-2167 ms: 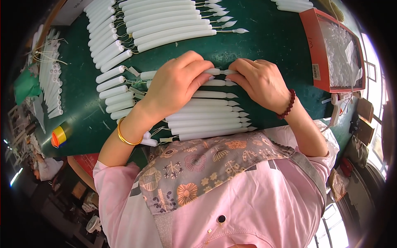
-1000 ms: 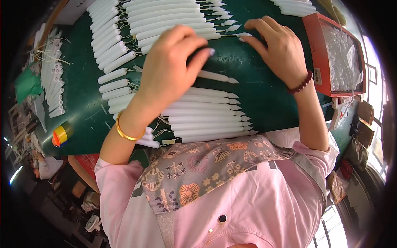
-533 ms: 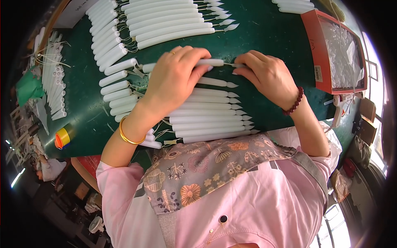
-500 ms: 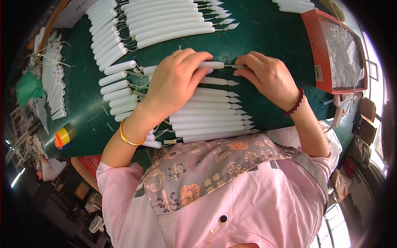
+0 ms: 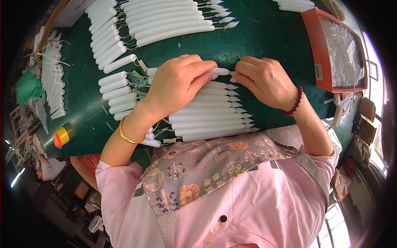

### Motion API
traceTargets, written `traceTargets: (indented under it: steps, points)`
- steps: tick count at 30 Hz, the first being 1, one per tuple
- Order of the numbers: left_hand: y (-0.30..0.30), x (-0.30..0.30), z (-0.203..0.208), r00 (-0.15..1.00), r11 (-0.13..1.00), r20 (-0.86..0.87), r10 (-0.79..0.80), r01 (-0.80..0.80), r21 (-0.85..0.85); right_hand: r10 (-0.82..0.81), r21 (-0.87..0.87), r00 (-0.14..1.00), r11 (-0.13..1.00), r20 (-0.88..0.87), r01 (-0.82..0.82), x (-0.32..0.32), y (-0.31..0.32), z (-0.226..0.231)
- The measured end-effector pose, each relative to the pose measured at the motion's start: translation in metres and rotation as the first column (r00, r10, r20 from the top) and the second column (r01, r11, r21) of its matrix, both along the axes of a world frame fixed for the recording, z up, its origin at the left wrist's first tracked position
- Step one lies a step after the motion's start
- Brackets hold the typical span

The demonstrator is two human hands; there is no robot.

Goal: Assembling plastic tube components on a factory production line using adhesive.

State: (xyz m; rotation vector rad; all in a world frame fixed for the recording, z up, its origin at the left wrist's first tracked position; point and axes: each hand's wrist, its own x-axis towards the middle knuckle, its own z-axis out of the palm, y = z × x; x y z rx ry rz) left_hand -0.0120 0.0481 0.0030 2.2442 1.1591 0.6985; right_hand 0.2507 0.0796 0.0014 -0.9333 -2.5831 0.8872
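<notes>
Green tabletop (image 5: pixel 277 45), left hand (image 5: pixel 180 82) on candle (image 5: pixel 219 71), right hand (image 5: pixel 266 80) holding tip (image 5: pixel 233 73) now closer

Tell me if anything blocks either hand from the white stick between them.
Nothing visible does: the left hand grips the white stick, and the right hand pinches its tip. The tipped sticks lie toward the apron, not between.

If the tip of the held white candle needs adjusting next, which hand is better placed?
Probably the right hand: its thumb and fingers are already at the tip, while the left hand grips the white candle along its body.
</notes>
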Motion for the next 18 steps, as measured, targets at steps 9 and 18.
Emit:
traceTargets:
  steps: [9, 18]
  points:
    - [0.002, 0.0, -0.012, 1.0, 0.998, -0.018, 0.005, -0.004, 0.064, 0.179, 0.271, 0.974, 0.939, 0.139, -0.211, -0.008, 0.018, -0.003]
    - [-0.002, 0.0, -0.005, 0.998, 0.999, 0.042, 0.044, -0.043, -0.025, 0.152, 0.159, 0.981, 0.972, 0.121, -0.171, -0.012, 0.02, 0.002]
